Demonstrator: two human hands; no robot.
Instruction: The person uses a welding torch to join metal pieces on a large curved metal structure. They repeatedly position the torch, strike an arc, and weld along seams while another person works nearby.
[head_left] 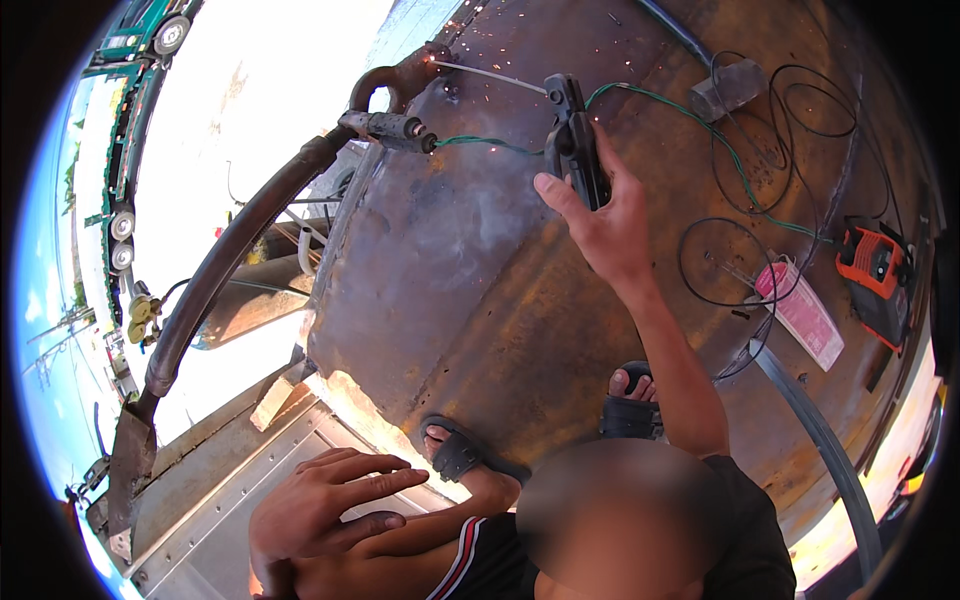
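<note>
My right hand [600, 200] is closed round a black welding electrode holder [572, 140]. A thin pale welding rod [492, 76] sticks out of its jaw to the left. The rod's far tip meets a rusty metal lug with a hole [402, 80], where a bright spot glows and sparks scatter. Just below the lug, a dark cylindrical clamp or fitting [390, 128] sits at the end of a long curved bar [240, 235]. My left hand [335, 500] hangs at the lower left, fingers stretched loosely and holding nothing.
Rusty curved steel plate [520, 330] lies under my sandalled feet. Green cable [735, 150] and black cable loops run to an orange welding machine [872, 262]. Nearby are a pink-white rod packet [805, 315], a sledgehammer [728, 88], a metal strip [825, 455] and a wood block [283, 400].
</note>
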